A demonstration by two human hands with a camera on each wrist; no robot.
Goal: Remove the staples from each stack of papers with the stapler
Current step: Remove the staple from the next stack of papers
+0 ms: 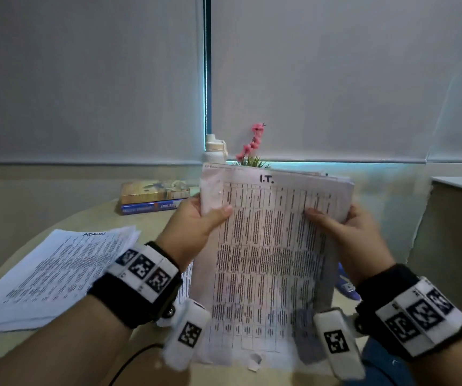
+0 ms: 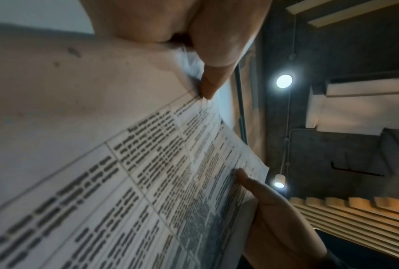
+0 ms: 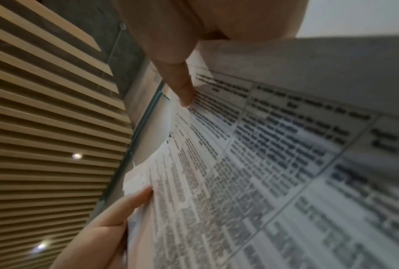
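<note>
Round beige table (image 1: 151, 224) in front of us, with a second paper stack (image 1: 57, 274) lying flat on its left part, "ADMIN" handwritten at the top. At the far edge there are two books (image 1: 154, 197) piled one on the other, and behind our held pages a white bottle (image 1: 214, 150) and a little pink flower sprig (image 1: 253, 144) poke up against the closed roller blinds (image 1: 85, 79). The sheets we're holding block most of the middle of the table, so we can't tell what's lying under them (there's something blue (image 1: 347, 285) peeking out below the right wrist, too hidden to name).

The main thing is the stack of papers (image 1: 269, 260) marked "I.T.", held up off the table between both hands, more or less upright and tilted back a bit. Its long axis runs top to bottom, header edge up and away from us, printed table facing us, bottom edge ragged and hanging low near the table edge.

Our left hand (image 1: 196, 229) grips the upper left side, thumb curled over the front, fingers behind. Our right hand (image 1: 347, 227) pinches the upper right edge the same way, thumb pressed on the print. Both wrist views show a thumb tip flat on the page.
</note>
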